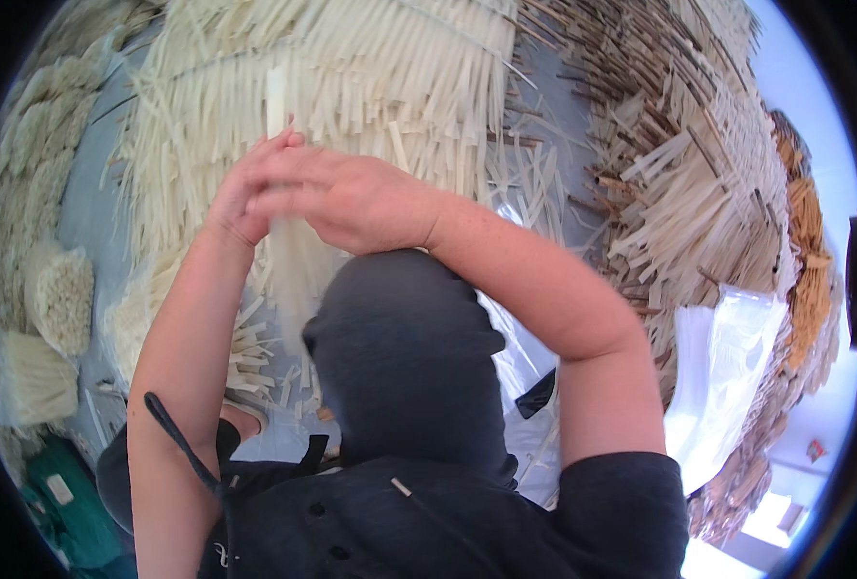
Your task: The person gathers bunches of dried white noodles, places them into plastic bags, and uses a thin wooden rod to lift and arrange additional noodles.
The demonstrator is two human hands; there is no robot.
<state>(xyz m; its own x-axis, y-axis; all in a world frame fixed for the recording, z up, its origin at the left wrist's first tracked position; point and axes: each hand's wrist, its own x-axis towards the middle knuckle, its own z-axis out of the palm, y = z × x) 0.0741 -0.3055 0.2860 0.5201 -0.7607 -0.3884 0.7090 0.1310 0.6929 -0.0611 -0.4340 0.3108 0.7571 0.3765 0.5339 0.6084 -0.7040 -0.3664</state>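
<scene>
My left hand (244, 187) is around an upright bundle of flat pale strips, which look like dried noodles (276, 101). The strips rise above the fingers and hang, blurred, below them. My right hand (359, 199) reaches across from the right, its fingers laid over the bundle against my left hand. Motion blur and overlap hide whether it grips the strips. Beneath both hands spreads a broad layer of similar strips (356, 79). My bent knee in black trousers (406, 340) rises just below my right hand.
To the right is a tall heap of strips with thin wooden sticks (660, 108). A clear plastic bag stack (721, 376) leans there. Filled bags (59, 297) line the left, above a green bundle (74, 499). Short broken strips (255, 354) lie near my foot (244, 420).
</scene>
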